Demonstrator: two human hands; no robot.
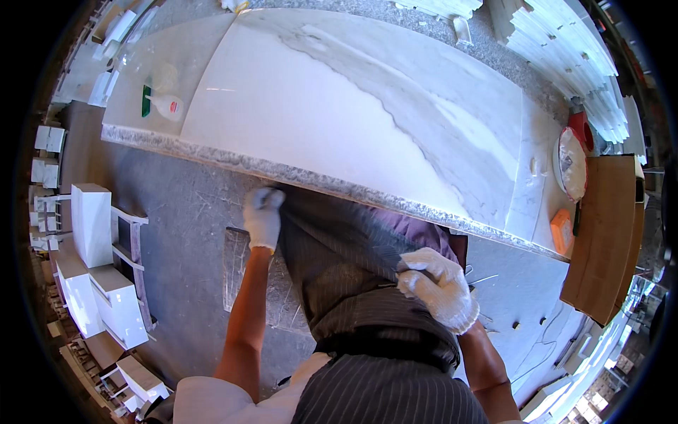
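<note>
I wear a dark pinstriped apron (346, 247), and its lower part is spread out between my hands below the table's near edge. My left hand (263, 218), in a white knitted glove, is closed on the apron's left edge. Gloved the same way, my right hand (439, 290) has its fingers bent round the fabric on the other side. Purple cloth (417, 230) shows behind the lifted apron. Just beyond stands a table topped with a white, grey-veined slab (339, 106), with a rough stone front edge (282, 172).
On the table's left are a white bottle (168, 106) and a green-edged tool (146, 101). To the right sit a bowl of pale material (571, 164), an orange block (561, 230) and a cardboard box (600, 233). White boxes (92, 226) stand left; slabs (565, 56) lean far right.
</note>
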